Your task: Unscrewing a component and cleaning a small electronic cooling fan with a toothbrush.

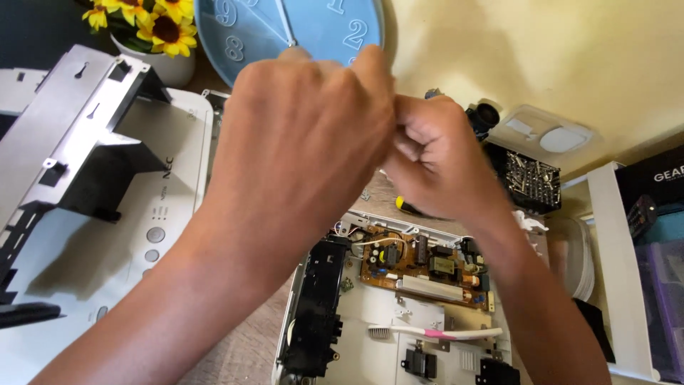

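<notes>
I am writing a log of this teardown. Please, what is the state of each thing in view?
left hand: fisted, touching the right hand; contents hidden
right hand: fisted; contents hidden
white device: cover off, circuit board exposed
toothbrush: lying flat inside the device
screwdriver: lying on the table
removed white cover: set aside at left

Two hands (299,142) (434,157) (fists touching), one circuit board (424,265), one toothbrush (434,332), one clock (285,28), one screwdriver (413,207).

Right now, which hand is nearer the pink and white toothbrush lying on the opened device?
Right. The right hand is raised above the brown circuit board, just up from the pink and white toothbrush. The left hand is raised farther up and left.
</notes>
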